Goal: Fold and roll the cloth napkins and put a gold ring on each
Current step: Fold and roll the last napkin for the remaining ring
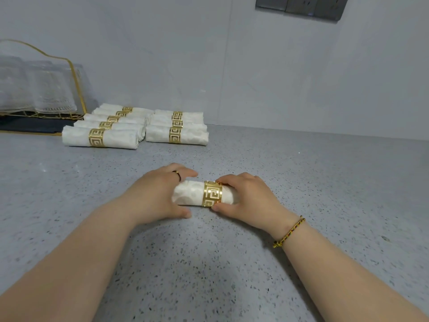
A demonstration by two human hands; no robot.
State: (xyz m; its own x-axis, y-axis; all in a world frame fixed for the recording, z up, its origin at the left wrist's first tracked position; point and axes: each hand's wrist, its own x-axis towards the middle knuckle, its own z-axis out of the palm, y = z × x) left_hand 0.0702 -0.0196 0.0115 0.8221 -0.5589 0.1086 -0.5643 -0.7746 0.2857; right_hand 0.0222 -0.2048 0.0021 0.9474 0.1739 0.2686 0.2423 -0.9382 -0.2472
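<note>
A rolled white cloth napkin (189, 194) lies on the grey speckled counter (325, 182) in front of me. A gold ring (212, 194) with a key pattern sits around it, right of its middle. My left hand (157, 196) grips the napkin's left end. My right hand (248, 196) pinches the ring between thumb and fingers and covers the napkin's right end. Further back on the left lie two rows of finished rolls, each wearing a gold ring, the nearest ones at the front of the left row (99, 137) and of the right row (176, 134).
A gold wire rack (69, 66) holding clear glasses stands on a dark mat at the back left, against the white wall. A grey socket plate (301, 5) is on the wall at the top right.
</note>
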